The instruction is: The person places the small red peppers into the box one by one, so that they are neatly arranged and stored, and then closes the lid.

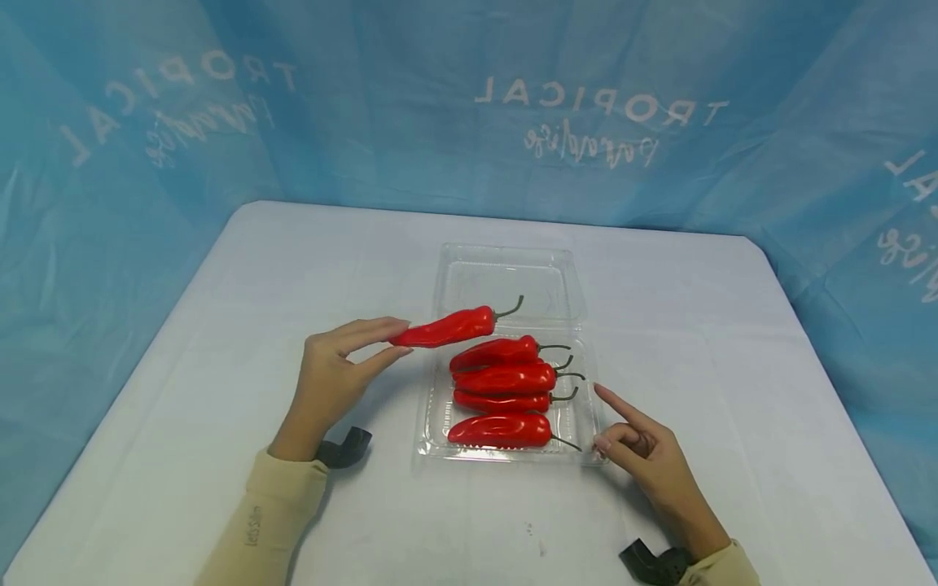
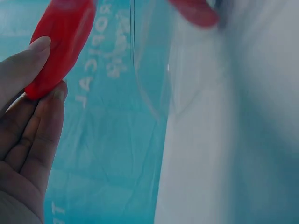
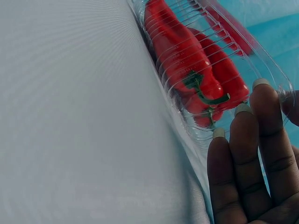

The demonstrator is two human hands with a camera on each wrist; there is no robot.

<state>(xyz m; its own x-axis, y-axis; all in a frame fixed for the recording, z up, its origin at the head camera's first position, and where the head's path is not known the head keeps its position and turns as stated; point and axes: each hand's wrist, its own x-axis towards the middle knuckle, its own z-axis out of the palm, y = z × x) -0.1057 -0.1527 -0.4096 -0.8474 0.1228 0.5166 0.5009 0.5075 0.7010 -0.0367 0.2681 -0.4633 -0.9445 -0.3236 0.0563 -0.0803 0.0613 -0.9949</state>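
My left hand (image 1: 339, 376) pinches the tapered end of a red chili pepper (image 1: 447, 328) between thumb and fingers. This pepper hangs over the back part of a clear plastic clamshell box (image 1: 440, 423), its green stem toward the upper right. Several more red peppers (image 1: 506, 378) lie side by side in the base, stems to the right. At the box's right edge, my right hand (image 1: 655, 456) pinches the rim near the front corner, its index finger stretched along the side. Ribbed walls and peppers (image 3: 180, 56) show close beyond its fingertips in the right wrist view.
The box's hinged lid (image 1: 509, 281) lies folded back behind the base. Under everything is a white-covered table (image 1: 220, 325). A blue printed sheet (image 1: 410, 122) hangs behind and along its sides. Dark straps with cameras (image 1: 344, 449) sit on both wrists.
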